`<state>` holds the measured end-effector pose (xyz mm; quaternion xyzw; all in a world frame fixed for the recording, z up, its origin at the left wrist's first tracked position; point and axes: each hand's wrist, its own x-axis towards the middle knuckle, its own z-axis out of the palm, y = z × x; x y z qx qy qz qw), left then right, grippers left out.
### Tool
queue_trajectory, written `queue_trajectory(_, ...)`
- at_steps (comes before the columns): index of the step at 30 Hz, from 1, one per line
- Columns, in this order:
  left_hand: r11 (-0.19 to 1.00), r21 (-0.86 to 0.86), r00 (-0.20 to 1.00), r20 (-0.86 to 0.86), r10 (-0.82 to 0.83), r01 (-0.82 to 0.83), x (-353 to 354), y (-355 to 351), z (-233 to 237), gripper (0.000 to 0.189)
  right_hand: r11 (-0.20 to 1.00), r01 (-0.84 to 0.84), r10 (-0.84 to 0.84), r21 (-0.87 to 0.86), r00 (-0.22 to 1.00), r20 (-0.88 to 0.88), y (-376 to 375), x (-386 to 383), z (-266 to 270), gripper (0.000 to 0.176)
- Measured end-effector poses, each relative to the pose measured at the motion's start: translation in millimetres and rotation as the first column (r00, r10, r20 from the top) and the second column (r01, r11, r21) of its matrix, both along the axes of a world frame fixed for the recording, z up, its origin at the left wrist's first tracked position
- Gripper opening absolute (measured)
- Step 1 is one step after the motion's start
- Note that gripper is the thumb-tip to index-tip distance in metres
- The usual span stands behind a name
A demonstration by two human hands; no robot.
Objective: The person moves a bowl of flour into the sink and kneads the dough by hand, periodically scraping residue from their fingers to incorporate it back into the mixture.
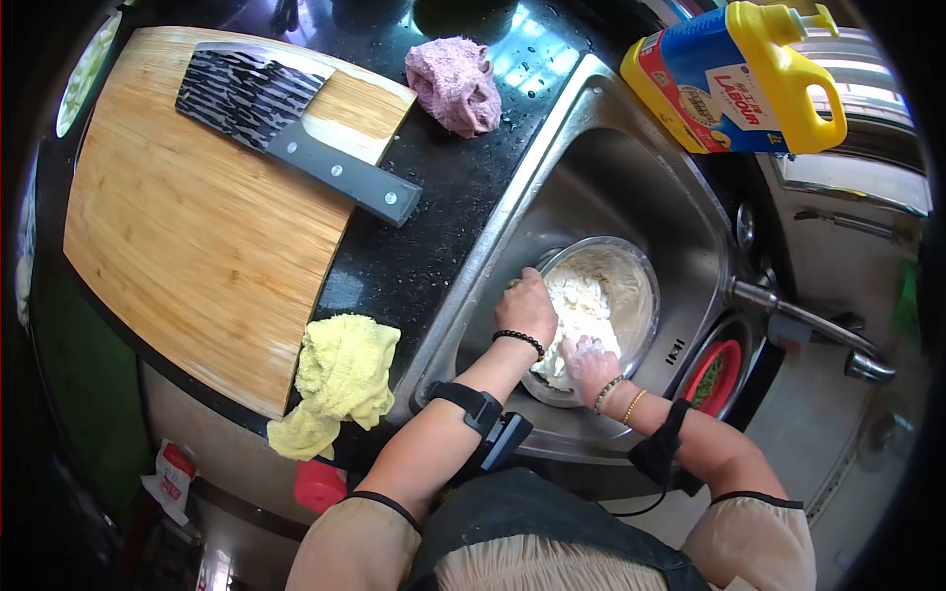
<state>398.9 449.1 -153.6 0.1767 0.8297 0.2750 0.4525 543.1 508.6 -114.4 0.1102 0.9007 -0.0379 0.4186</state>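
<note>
Our metal bowl (645, 295) sits in the sink (591, 187), walls close around. Left hand (527, 307) fingers curl over its rim. The floured right hand (589, 362) presses the pale, shaggy dough (586, 305), and we cannot tell how far its fingers are open.

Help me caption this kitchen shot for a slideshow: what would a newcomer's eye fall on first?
First, the metal bowl of white dough down in the sink, centre right, with the left hand at its rim and the floured right hand on the dough. Then the big patterned cleaver on the wooden cutting board, upper left, and the bright yellow-and-blue jug, top right.
</note>
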Motion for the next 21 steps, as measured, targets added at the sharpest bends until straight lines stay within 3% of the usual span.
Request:
queue_trajectory(8,0.999,-0.032,0.999,-0.012,-0.04,0.039,0,0,5,0.022,0.992,-0.051,0.046,0.114,0.998,0.046,9,-11,-35,0.027)
queue_trajectory(10,0.996,-0.033,0.997,-0.016,-0.081,0.081,-1,-1,5,0.031,0.993,-0.017,0.016,0.117,1.0,0.01,11,-16,-38,0.027)
queue_trajectory(21,0.992,-0.039,0.992,-0.046,-0.118,0.117,0,-1,-1,0.023,0.984,0.156,-0.149,0.085,0.985,-0.082,31,-33,-60,0.033)
